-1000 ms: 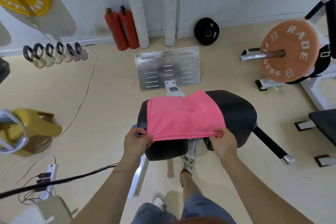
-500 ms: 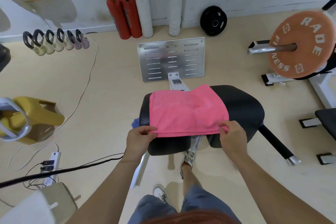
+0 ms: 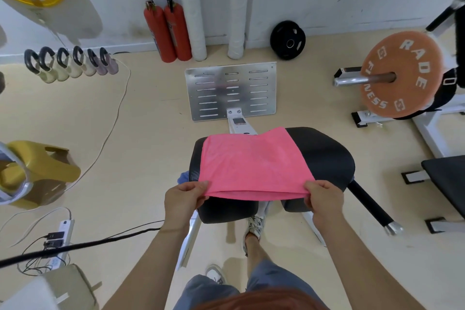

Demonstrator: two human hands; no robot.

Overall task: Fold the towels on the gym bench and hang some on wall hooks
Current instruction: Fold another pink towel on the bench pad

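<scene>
On the left, the left hand (image 3: 185, 200) pinches the near left corner of the pink towel (image 3: 251, 166), thumb on top, fingers tucked beneath. The towel lies doubled across the left half of the black tabletop (image 3: 324, 156), its far edge reaching the tabletop's far edge. Its near edge is lifted just off the pad, with two layers showing. At the tabletop's left edge a scrap of blue cloth (image 3: 183, 178) peeks out, perhaps another towel, but it's too hidden to say. On the right, the right hand (image 3: 323, 200) grips the near right corner the same way. This looks like mid-fold, with one fold made and the next being set up. Both corners should travel together and level so the layers stay matched, then a flat press sets the crease. No wall hooks are in view.
</scene>
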